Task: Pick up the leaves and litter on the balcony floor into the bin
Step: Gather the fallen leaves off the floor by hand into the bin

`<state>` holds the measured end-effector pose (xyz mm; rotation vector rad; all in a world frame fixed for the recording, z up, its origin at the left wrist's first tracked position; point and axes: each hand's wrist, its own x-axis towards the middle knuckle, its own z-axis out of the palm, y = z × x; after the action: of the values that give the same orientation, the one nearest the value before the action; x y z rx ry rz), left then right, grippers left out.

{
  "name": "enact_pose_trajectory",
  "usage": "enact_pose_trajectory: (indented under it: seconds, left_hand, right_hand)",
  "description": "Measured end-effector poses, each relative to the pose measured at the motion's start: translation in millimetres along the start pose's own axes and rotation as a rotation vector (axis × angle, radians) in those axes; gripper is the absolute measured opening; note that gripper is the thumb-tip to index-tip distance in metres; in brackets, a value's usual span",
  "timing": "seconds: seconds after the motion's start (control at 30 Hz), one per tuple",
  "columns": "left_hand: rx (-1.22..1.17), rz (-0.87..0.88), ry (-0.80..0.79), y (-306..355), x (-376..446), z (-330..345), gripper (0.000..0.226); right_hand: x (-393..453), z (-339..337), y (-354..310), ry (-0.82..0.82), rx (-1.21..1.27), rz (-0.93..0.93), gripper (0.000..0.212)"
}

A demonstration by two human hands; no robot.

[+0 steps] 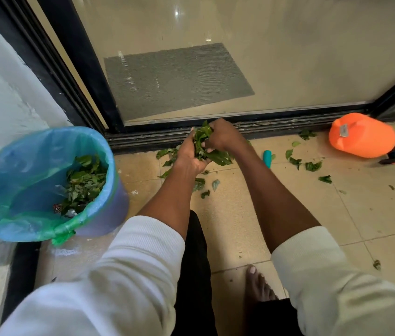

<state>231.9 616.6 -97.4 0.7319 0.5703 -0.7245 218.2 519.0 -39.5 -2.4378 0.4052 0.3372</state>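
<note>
floor: tiled balcony floor (276, 214) running up to the sliding door track (276, 122); glass door behind it, grey mat visible through the glass.
hands: left hand (189, 155) and right hand (223, 137) cupped around one bunch of leaves (203, 146), fingers curled into it, just off the tiles near the track.
bin: blue-lined bin (109, 151) at 9 o'clock of the hands, already part full of leaves.
step: keep both palms pressed together, carry low to 9 o'clock, let go only once over the liner; loose edges will likely drop.
left over: strays (312, 166) at 3 o'clock, a few under the wrists.
other: orange container (361, 134), teal object (266, 157).
unclear: teal object unidentifiable; litter in the bin bottom too small to read; fingertips buried in leaves.
</note>
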Motion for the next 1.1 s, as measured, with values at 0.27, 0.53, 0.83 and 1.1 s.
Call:
enact_pose_trajectory:
  seconds: [0.27, 0.53, 0.83, 1.1]
  left_hand:
    - [-0.154, 0.104, 0.084, 8.0, 0.4, -7.5, 0.035]
    - [-0.19, 0.198, 0.243, 13.4, 10.8, -17.4, 0.028]
    - [-0.23, 0.209, 0.281, 14.5, 4.9, -16.2, 0.035]
    - [-0.265, 0.2, 0.143, 17.9, -9.8, -10.3, 0.019]
  right_hand:
    - [-14.5, 22.0, -9.8, -0.343, 0.467, -0.035, 0.035]
    - [-6.7, 43.6, -16.3, 0.089, 0.384, -0.039, 0.022]
    - [-9.7, 77.4, -18.1, 0.447, 0.524, -0.017, 0.014]
    - [-4.3, 82.0, -29.5, 0.568, 0.688, 0.24, 0.026]
